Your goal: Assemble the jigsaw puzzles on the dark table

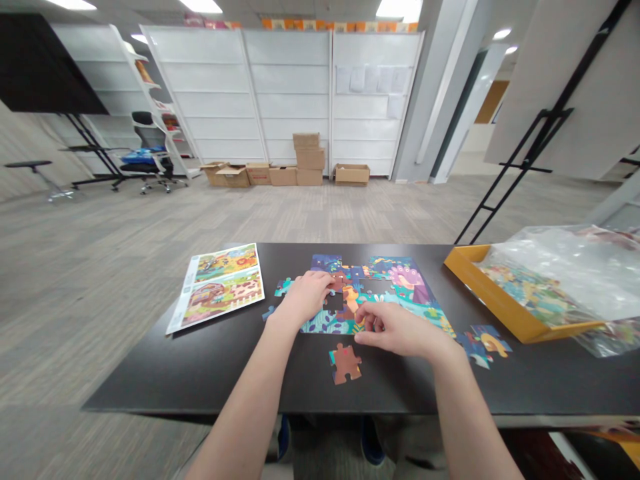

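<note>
While bending the left hand (pixel 306 295) low over the upper left of a partly assembled, multicoloured cardboard jigsaw puzzle (pixel 415 308), sets its fingertips on or beside a brown section (pixel 339 283); cannot tell whether gripping it. Curls the right hand (pixel 397 328) above the puzzle's lower edge, leaving a narrow gap between thumb and forefinger. Has, just below and left of the right hand, a loose brown cardboard piece (pixel 346 365) on the black tabletop (pixel 225 387). Shows loose blue-and-orange pieces (pixel 485 343) just right of the right wrist and, farther right, a yellow cardboard tray (pixel 500 303) under clear plastic (pixel 565 273). Has small teal and blue pieces (pixel 283 287) left of the left hand and, beyond, a sheet of printed animal scenes (pixel 223 287).
</note>
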Tool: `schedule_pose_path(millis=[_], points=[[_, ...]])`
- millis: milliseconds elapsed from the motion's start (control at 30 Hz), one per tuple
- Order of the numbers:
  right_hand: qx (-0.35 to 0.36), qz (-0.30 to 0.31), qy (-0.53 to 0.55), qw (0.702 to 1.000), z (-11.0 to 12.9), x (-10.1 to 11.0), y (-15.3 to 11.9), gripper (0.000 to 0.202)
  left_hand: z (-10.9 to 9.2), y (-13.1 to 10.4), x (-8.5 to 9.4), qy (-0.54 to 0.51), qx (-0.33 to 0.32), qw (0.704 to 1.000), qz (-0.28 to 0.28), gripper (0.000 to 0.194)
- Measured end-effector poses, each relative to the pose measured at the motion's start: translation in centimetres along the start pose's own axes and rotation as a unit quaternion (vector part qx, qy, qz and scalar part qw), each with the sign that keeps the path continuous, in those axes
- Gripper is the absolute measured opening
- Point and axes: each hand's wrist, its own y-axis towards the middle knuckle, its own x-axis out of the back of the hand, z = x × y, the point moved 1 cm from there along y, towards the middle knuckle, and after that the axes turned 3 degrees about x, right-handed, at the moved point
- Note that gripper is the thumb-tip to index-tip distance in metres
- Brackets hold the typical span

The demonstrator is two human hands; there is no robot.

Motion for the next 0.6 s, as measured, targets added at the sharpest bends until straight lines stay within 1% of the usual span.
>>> schedule_pose_path(millis=[267, 367, 600], points=[[0.003, -0.005, -0.005, 1.0, -0.12, -0.08, -0.05, 0.02, -0.24, -0.07, -0.27, 0.032, -0.009, 0.999, 0.004, 0.031], [0.003, -0.003, 0.0, 1.0, -0.07, -0.05, -0.07, 0.019, -0.23, -0.1, -0.38, 0.033, -0.007, 0.999, 0.001, 0.035], [0.006, -0.002, -0.007, 1.0, -0.01, 0.07, -0.12, 0.019, -0.57, -0.22, -0.44, 0.015, 0.009, 1.0, -0.005, 0.038]])
